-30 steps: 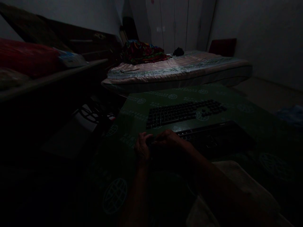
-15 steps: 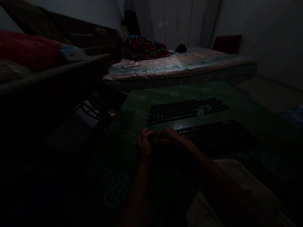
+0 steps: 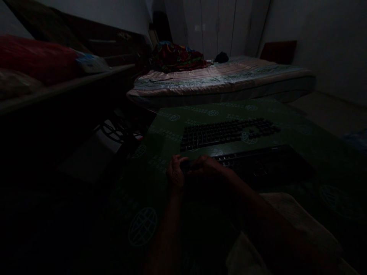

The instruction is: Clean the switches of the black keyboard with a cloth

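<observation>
Darkness hides much in the head view: left hand (image 3: 175, 175) and right hand (image 3: 208, 168) meet at the left end of the keyboard (image 3: 258, 164) on the green surface (image 3: 160, 130), fingers curled, each grip's hold impossible to tell. Keycaps (image 3: 226, 131) lie in rows just beyond, seemingly to keep their order.

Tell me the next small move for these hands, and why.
Probably seat a key at the left end of the keyboard. The left hand and right hand meet there with fingers curled, and loose keys lie in rows on the green cloth just beyond. Too dark to tell whether they already pinch one.
</observation>
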